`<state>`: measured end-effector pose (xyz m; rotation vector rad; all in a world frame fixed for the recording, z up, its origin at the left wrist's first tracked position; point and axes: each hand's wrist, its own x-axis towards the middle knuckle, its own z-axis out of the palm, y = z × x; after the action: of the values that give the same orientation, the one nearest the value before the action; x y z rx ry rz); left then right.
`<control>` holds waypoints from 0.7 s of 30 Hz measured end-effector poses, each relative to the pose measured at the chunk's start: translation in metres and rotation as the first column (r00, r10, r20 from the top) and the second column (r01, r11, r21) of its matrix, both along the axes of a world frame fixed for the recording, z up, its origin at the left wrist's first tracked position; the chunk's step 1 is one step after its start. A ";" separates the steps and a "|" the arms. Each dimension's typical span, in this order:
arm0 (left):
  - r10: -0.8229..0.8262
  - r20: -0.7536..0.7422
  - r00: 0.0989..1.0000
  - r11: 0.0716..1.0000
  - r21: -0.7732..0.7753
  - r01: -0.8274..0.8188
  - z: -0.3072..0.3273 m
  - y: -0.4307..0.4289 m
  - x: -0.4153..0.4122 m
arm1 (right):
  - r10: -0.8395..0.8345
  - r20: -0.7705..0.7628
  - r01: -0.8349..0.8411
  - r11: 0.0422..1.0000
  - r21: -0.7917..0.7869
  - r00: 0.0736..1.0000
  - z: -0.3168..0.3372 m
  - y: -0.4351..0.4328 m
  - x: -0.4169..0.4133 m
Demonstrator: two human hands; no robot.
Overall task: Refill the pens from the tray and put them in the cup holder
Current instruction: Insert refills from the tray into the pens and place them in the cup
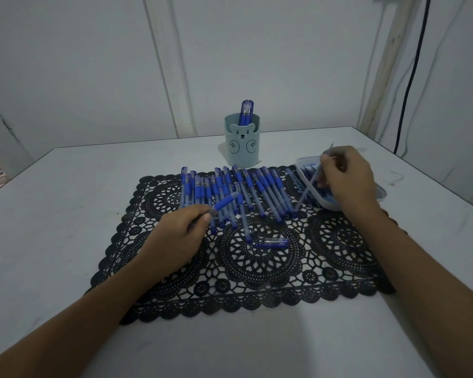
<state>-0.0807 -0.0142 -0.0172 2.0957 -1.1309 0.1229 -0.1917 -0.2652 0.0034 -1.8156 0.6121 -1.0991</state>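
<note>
Your forearms [66,331] enter from the lower corners. Your left grip [175,236], centre-left, grasps a blue pen barrel [224,204]. Your right grip [347,178], over the tray [302,162] at right, pinches a thin refill [310,184]. Loose pens [257,189] line the black mat [257,268], and the cup holder [241,148] stands above centre on the counter [66,186].

Blue pens [238,192] lay across a black placemat [257,268] of lace-like circular openwork, behind it a pale teal cup holder [241,148] printed with a bear's face, all on a white table [66,200].
</note>
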 end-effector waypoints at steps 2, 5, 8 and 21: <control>0.004 -0.001 1.000 1.000 -0.010 -0.004 0.000 0.000 -0.001 | -0.006 0.026 0.009 0.993 -0.115 1.000 0.000 0.002 0.000; 0.009 -0.009 1.000 1.000 -0.017 -0.009 0.000 0.000 -0.001 | -0.058 0.043 0.067 0.962 -0.266 0.997 0.000 0.004 -0.001; 0.012 -0.024 1.000 1.000 -0.021 -0.013 0.000 0.000 0.000 | -0.054 -0.021 0.040 0.907 -0.419 0.998 -0.007 0.006 0.000; 0.005 -0.014 1.000 1.000 -0.015 -0.005 0.001 0.000 0.000 | -0.326 -0.609 -0.219 0.728 -0.650 0.723 -0.025 0.002 -0.001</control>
<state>-0.0810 -0.0142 -0.0164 2.0826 -1.1136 0.1189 -0.1923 -0.2636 -0.0217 -2.9641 0.7423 -0.6616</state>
